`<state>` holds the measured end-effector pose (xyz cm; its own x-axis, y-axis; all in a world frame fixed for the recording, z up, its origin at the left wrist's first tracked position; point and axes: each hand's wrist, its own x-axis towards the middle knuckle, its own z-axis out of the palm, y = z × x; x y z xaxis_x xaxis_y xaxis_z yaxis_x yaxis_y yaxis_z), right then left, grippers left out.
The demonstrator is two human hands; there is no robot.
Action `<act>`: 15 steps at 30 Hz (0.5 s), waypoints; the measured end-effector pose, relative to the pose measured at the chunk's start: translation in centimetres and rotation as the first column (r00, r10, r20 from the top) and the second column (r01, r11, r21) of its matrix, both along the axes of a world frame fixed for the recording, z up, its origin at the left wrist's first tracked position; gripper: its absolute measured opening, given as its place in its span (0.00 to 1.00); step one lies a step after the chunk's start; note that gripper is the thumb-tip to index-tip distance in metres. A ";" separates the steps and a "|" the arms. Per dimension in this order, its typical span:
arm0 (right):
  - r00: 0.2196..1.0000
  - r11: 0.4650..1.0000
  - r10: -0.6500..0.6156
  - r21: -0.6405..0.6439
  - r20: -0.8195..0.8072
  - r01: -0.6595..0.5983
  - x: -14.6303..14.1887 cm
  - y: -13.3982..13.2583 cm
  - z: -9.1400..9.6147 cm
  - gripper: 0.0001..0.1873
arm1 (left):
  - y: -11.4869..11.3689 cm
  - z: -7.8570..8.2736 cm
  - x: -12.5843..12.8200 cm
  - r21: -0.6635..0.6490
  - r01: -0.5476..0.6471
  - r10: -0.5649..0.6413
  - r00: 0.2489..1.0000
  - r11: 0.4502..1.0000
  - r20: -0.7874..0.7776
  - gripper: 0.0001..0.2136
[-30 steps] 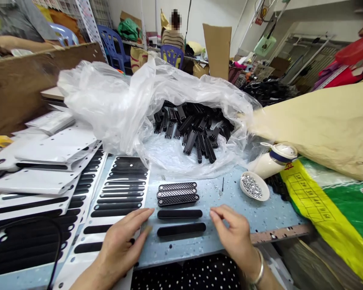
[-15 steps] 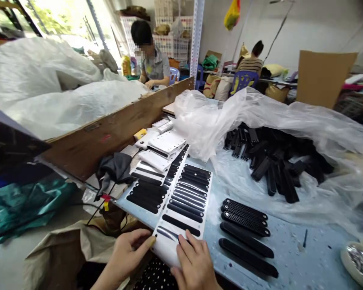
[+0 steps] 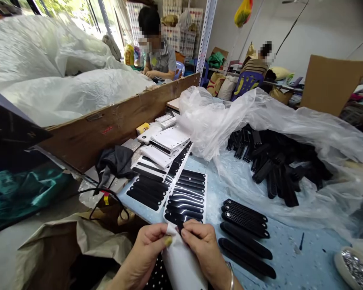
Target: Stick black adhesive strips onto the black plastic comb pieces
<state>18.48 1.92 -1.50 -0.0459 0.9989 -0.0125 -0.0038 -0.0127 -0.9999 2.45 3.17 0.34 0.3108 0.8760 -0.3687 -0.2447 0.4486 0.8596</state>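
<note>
A white backing sheet (image 3: 184,262) carrying rows of black strip stickers (image 3: 186,199) lies at the table's front edge, its near end bent downward. My left hand (image 3: 151,247) pinches the sheet's edge between thumb and fingers. Close beside it, my right hand (image 3: 204,241) is closed at the end of a black sticker (image 3: 177,218), which seems partly lifted from the backing; the fingers hide its tip. To the right lie a few textured black strap-like pieces (image 3: 245,217) with metal dots at one end, and two smooth black pieces (image 3: 246,257).
Clear plastic sheeting (image 3: 238,117) surrounds a pile of black parts (image 3: 275,161). More sticker sheets (image 3: 169,141) are stacked behind. A bowl of small metal pieces (image 3: 355,264) stands at right. A wooden board (image 3: 124,117) edges the table's left. Two people sit farther back.
My right hand has gone from lying flat on the sheet to pinching at a black sticker. My left hand has moved right, and the sheet's near end now bends down.
</note>
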 end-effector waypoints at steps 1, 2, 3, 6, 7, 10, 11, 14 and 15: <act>0.999 0.999 -0.023 -0.047 -0.046 0.021 0.0 0.0 0.1 0.14 | 0.1 -0.1 0.0 -0.005 -0.001 0.001 1.000 1.000 -0.006 0.09; 0.994 0.995 -0.056 -0.091 -0.097 0.047 0.2 0.1 0.2 0.15 | 0.2 -0.2 -0.1 -0.013 -0.007 0.007 1.000 1.000 -0.020 0.10; 0.983 0.988 -0.103 -0.126 -0.153 0.084 0.5 0.2 0.5 0.15 | 0.2 -0.6 -0.3 -0.019 -0.022 0.021 0.999 1.000 -0.049 0.11; 0.917 0.953 -0.302 -0.107 -0.261 0.283 3.2 0.5 2.3 0.14 | 0.3 -2.1 -1.8 0.051 -0.042 0.054 0.965 0.998 -0.256 0.13; 0.892 0.927 -0.373 -0.053 -0.255 0.372 4.6 0.5 3.1 0.12 | 0.4 -2.6 -2.4 0.130 -0.023 0.069 0.929 0.991 -0.363 0.13; 0.857 0.839 -0.511 0.182 -0.063 0.513 9.4 -0.1 5.4 0.13 | 1.1 -3.3 -4.1 0.529 0.080 0.322 0.713 0.845 -0.623 0.16; 0.853 0.832 -0.519 0.256 0.049 0.492 10.8 -0.5 5.9 0.12 | 1.4 -3.0 -4.3 0.643 0.125 0.429 0.646 0.755 -0.631 0.18; 0.825 0.866 -0.458 0.374 0.330 0.332 12.7 -2.1 6.1 0.10 | 2.5 -0.9 -2.4 0.759 0.228 0.536 0.587 0.610 -0.606 0.22; 0.822 0.882 -0.423 0.380 0.381 0.277 12.6 -2.6 5.8 0.09 | 2.7 0.0 -1.0 0.757 0.236 0.501 0.624 0.610 -0.599 0.21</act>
